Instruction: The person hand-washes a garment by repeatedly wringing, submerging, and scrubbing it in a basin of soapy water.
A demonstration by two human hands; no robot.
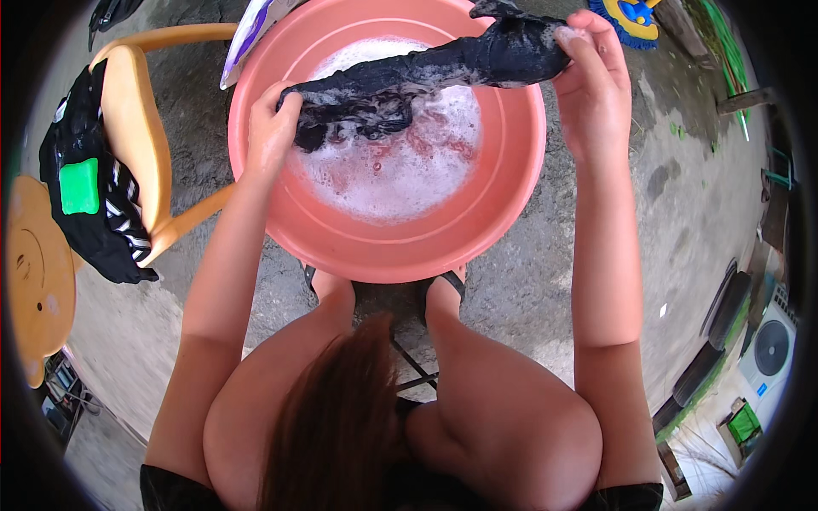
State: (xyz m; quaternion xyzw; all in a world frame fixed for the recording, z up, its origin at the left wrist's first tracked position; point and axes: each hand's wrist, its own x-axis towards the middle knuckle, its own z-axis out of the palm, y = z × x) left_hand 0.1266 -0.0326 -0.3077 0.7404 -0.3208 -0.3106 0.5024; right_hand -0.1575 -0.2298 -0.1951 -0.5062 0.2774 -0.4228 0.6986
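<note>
A wet black cloth garment is stretched between my two hands above a round pink plastic basin. My left hand grips its left end near the basin's left rim. At the upper right, my right hand pinches the other end between thumb and fingers. Foam streaks the fabric, and a bunched part hangs low over the water on the left. Soapy water with white suds lies in the bottom of the basin. Whether the hanging part touches the water I cannot tell.
A yellow plastic chair at the left bears black clothing and a green bar of soap. A white and purple packet leans by the basin. A blue and yellow brush head lies at the upper right. My feet are below the rim.
</note>
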